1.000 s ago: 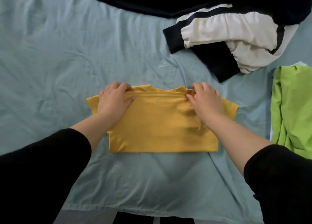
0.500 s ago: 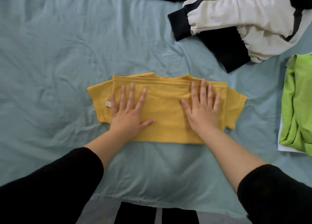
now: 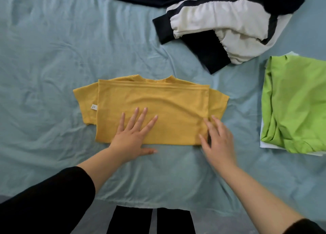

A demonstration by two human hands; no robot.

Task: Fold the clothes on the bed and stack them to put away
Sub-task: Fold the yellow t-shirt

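Clearly the yellow T-shirt (image 3: 151, 101) is partway through folding: it lies in the middle of the pale blue bed sheet (image 3: 53, 57), doubled hem-to-collar, with both short sleeves sticking out past the sides and a small white label (image 3: 94, 107) showing by the left sleeve (image 3: 85, 103). The left hand (image 3: 131, 138) lies flat on the lower middle of the shirt, fingers straight and spread, thumb on the sheet just off the near edge. It is probably there to pin the layers so they do not slide. The right hand (image 3: 218, 142) is blurred, its fingers straight and uncurled, touching the shirt's right edge just below the right sleeve (image 3: 217, 101). That placement suggests the right side gets turned in next, over the anchored middle. Well off to the right, a folded lime-green garment (image 3: 296, 101) sits on a white piece (image 3: 266, 144), seemingly the stack this shirt will join. A black-and-white jacket (image 3: 220, 22) lies crumpled at the far side, not yet folded.
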